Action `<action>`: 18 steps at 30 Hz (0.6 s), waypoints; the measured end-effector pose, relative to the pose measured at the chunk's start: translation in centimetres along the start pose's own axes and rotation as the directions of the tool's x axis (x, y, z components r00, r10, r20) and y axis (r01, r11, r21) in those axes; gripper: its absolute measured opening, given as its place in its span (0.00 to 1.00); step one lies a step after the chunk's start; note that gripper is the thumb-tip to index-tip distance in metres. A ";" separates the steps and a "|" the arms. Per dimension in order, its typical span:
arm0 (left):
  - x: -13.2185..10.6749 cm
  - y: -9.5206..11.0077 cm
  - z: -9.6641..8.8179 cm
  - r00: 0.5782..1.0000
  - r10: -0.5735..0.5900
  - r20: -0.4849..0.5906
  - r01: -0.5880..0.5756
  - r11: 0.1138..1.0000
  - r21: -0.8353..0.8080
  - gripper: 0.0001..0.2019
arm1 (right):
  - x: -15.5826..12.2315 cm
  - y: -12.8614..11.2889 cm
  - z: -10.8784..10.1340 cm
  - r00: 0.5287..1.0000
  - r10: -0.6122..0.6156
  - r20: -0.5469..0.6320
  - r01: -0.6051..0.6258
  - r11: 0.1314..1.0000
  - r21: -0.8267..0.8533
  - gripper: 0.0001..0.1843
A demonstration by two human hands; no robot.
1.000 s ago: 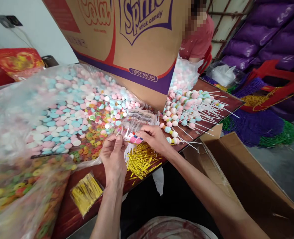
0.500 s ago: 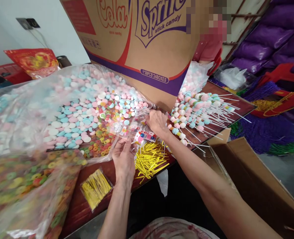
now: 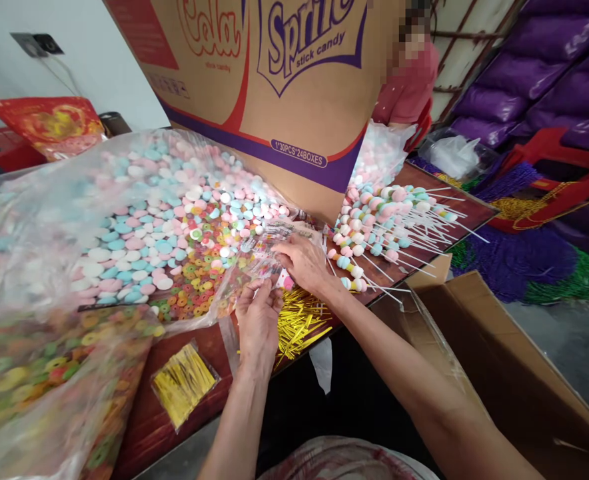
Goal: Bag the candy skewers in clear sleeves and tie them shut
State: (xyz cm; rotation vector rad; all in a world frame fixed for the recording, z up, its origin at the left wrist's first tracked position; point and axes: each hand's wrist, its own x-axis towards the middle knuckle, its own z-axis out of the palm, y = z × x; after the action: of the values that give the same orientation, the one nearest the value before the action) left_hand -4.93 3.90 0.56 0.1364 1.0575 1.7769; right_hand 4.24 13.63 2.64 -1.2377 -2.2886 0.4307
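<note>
My left hand (image 3: 258, 313) pinches the edge of a clear plastic bag (image 3: 262, 267) with a pink and white print. Just to the right and a little farther away, my right hand (image 3: 303, 263) has its fingers closed at the same bag; the fingertips partly hide their hold. More printed clear bags (image 3: 289, 231) lie behind the right hand. Below both hands is a loose heap of gold twist ties (image 3: 302, 327). Pastel marshmallow skewers (image 3: 374, 213) on white sticks are piled right of my right hand.
Marshmallows (image 3: 144, 233) and ring candies (image 3: 189, 290) spill from large clear bags on the left. A tall cardboard box (image 3: 254, 100) stands at the back. A packet of gold ties (image 3: 184, 387) lies at the table edge. An open carton (image 3: 474, 333) sits lower right; a person (image 3: 409, 80) is behind.
My left hand has turned and moved slightly right. The right hand's fingers have come down and inward over the bag. The whole view has shifted a little.
</note>
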 end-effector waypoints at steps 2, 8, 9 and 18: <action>-0.1 0.0 0.0 0.999 0.031 0.010 -0.031 0.999 0.012 0.15 | -0.8 0.0 0.0 0.999 0.030 -0.034 -0.025 0.988 0.151 0.13; -0.7 -0.1 0.5 0.986 0.160 0.057 -0.163 0.985 0.051 0.13 | -5.7 0.1 0.0 0.951 0.299 0.079 -0.225 0.495 0.839 0.26; -0.9 -0.3 0.7 0.984 0.155 0.083 -0.160 0.986 0.055 0.12 | -6.6 0.0 -0.1 0.942 0.318 0.111 -0.241 0.406 0.881 0.24; -3.4 -3.1 1.9 0.970 -0.148 0.192 0.120 0.982 0.148 0.11 | -11.5 0.4 -1.5 0.901 0.431 0.051 -0.213 0.338 0.917 0.18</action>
State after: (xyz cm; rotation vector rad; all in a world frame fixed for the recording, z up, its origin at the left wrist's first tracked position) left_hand -0.19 2.58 0.77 0.3159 1.0145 1.5342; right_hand 10.65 4.26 0.46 -1.0074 -1.1634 1.4164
